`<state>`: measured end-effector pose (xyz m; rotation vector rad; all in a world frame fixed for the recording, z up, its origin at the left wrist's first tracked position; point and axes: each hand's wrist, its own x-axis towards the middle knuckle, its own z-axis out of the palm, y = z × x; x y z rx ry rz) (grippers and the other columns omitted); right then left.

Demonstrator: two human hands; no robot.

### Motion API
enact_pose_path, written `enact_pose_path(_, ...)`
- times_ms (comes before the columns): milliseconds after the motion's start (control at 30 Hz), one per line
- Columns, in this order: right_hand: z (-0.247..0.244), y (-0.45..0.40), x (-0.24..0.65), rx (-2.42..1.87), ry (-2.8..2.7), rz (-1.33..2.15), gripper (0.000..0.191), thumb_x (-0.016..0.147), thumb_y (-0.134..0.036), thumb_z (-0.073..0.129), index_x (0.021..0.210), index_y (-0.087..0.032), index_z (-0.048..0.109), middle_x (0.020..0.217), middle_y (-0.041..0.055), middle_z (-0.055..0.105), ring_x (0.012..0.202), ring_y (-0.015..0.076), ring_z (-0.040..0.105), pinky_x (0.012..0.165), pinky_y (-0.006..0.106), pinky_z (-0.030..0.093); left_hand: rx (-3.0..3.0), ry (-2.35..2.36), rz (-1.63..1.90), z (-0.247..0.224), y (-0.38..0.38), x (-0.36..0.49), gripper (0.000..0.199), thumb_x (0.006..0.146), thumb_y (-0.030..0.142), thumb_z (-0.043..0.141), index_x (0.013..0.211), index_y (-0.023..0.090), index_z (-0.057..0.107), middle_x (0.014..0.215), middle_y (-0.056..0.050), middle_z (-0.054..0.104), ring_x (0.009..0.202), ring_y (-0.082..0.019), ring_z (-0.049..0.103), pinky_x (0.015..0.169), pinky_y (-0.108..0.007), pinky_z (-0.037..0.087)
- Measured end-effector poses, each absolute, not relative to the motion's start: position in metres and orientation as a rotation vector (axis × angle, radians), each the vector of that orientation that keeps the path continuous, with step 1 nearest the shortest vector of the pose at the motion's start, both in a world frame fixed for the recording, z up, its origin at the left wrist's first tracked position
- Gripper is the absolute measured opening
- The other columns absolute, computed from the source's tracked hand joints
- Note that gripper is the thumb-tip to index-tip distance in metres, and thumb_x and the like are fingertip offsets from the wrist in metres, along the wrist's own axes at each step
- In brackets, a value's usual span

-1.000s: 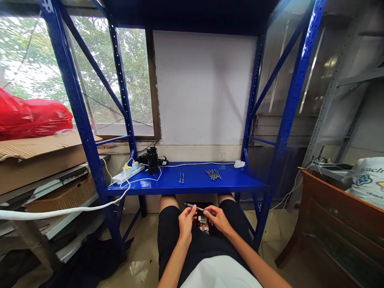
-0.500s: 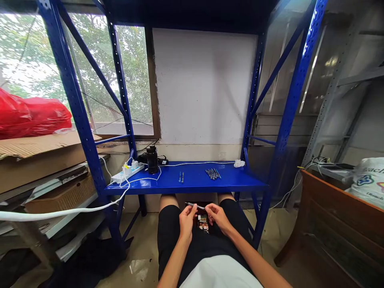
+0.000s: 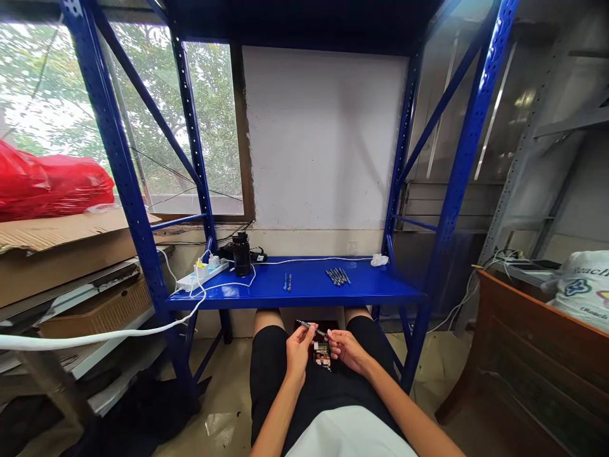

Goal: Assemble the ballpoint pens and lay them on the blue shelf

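Over my lap, both hands are closed on a slim dark pen (image 3: 305, 325) that slants down to the right. My left hand (image 3: 298, 353) pinches it near the middle between thumb and fingers. At the pen's right end are the fingertips of my right hand (image 3: 351, 350); whether a separate cap is there I cannot tell. Below the pen, between my thighs, shows a dark packet (image 3: 322, 360) with printed pictures. On the blue table (image 3: 304, 298) in front lie a row of several pens (image 3: 337, 276) at the right and two pens (image 3: 287, 282) nearer the middle.
A black bottle (image 3: 241, 254) and a white power strip (image 3: 202, 277) with cables stand at the table's left. Crumpled white material (image 3: 379, 259) lies at the back right. Blue uprights (image 3: 469, 158) flank the table. A wooden chair (image 3: 537, 330) is at the right, cardboard (image 3: 66, 254) at the left.
The pen now tilts more steeply down to the right. My right hand has shifted slightly lower and to the right, my left hand slightly right. The pens on the table are unmoved.
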<state>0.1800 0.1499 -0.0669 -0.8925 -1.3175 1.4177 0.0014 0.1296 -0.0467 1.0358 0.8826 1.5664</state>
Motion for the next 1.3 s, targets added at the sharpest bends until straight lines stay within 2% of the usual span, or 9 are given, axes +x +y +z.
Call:
enact_pose_path(133,-0.063,0.147,0.178,-0.933,-1.330,1.263,0.057,0.078,-0.073,0.083,0.092,-0.019,0.071,0.071,-0.0009,0.058,0.055,0.0127,0.048,0.051,0.027,0.041,1.005,0.908,1.579,-0.048,0.131,0.002,0.056,0.070,0.065,0.091,0.094,0.015,0.085,0.097,-0.014,0.082,0.086,-0.024,0.072,0.069,-0.027,0.050)
enact_pose_path(233,-0.056,0.140,0.176,-0.943,-1.524,0.981,0.044,0.082,-0.058,0.087,0.108,-0.023,0.078,0.091,0.0050,0.070,0.078,0.0203,0.062,0.069,0.030,0.050,0.993,0.927,1.572,-0.050,0.132,0.001,0.054,0.070,0.066,0.091,0.084,0.014,0.084,0.083,-0.010,0.079,0.075,-0.020,0.068,0.066,-0.026,0.049)
enact_pose_path(333,-0.048,0.133,0.174,-0.922,-1.757,0.740,0.028,0.094,-0.052,0.075,0.102,-0.025,0.080,0.095,0.0068,0.072,0.089,0.0234,0.063,0.084,0.033,0.051,0.995,0.923,1.550,-0.050,0.131,0.001,0.055,0.068,0.067,0.091,0.083,0.014,0.085,0.084,-0.011,0.079,0.074,-0.020,0.069,0.065,-0.026,0.049)
enact_pose_path(500,-0.049,0.135,0.170,-0.877,-1.557,1.196,0.046,0.089,-0.066,0.076,0.084,-0.021,0.077,0.073,0.0011,0.061,0.068,0.0176,0.053,0.065,0.028,0.045,1.003,0.891,1.517,-0.046,0.129,0.002,0.059,0.067,0.066,0.092,0.097,0.015,0.089,0.097,-0.014,0.082,0.081,-0.023,0.070,0.069,-0.029,0.052)
enact_pose_path(600,-0.056,0.139,0.170,-0.823,-1.495,1.415,0.055,0.086,-0.074,0.074,0.084,-0.019,0.074,0.060,-0.0058,0.044,0.052,0.0114,0.038,0.056,0.027,0.039,1.034,0.861,1.494,-0.045,0.128,0.003,0.062,0.070,0.064,0.090,0.107,0.015,0.088,0.089,-0.011,0.081,0.074,-0.021,0.066,0.068,-0.029,0.051)
enact_pose_path(833,-0.054,0.140,0.180,-0.687,-1.346,1.785,0.044,0.088,-0.060,0.081,0.091,-0.017,0.071,0.064,-0.0096,0.031,0.052,0.0072,0.022,0.058,0.026,0.036,1.129,0.787,1.454,-0.036,0.122,0.006,0.058,0.080,0.062,0.084,0.113,0.015,0.086,0.084,-0.008,0.079,0.073,-0.021,0.066,0.067,-0.029,0.050)
enact_pose_path(967,-0.053,0.140,0.185,-0.647,-1.276,1.872,0.039,0.088,-0.054,0.082,0.092,-0.017,0.070,0.064,-0.0097,0.029,0.053,0.0077,0.019,0.058,0.025,0.032,1.164,0.769,1.450,-0.032,0.120,0.008,0.056,0.080,0.063,0.084,0.110,0.016,0.086,0.085,-0.010,0.079,0.077,-0.023,0.069,0.073,-0.031,0.053)
enact_pose_path(1100,-0.055,0.142,0.187,-0.643,-1.227,1.893,0.040,0.089,-0.054,0.082,0.092,-0.016,0.071,0.064,-0.0096,0.028,0.055,0.0085,0.021,0.061,0.025,0.032,1.164,0.769,1.474,-0.037,0.124,0.009,0.050,0.083,0.060,0.083,0.104,0.015,0.085,0.102,-0.014,0.082,0.087,-0.025,0.073,0.081,-0.033,0.055)
enact_pose_path(1300,-0.061,0.148,0.189,-0.693,-1.174,1.805,0.050,0.092,-0.067,0.073,0.094,-0.017,0.069,0.061,-0.0096,0.029,0.054,0.0094,0.026,0.058,0.024,0.032,1.157,0.716,1.489,-0.044,0.129,0.012,0.049,0.076,0.057,0.090,0.101,0.015,0.083,0.102,-0.015,0.082,0.096,-0.029,0.077,0.091,-0.039,0.057)
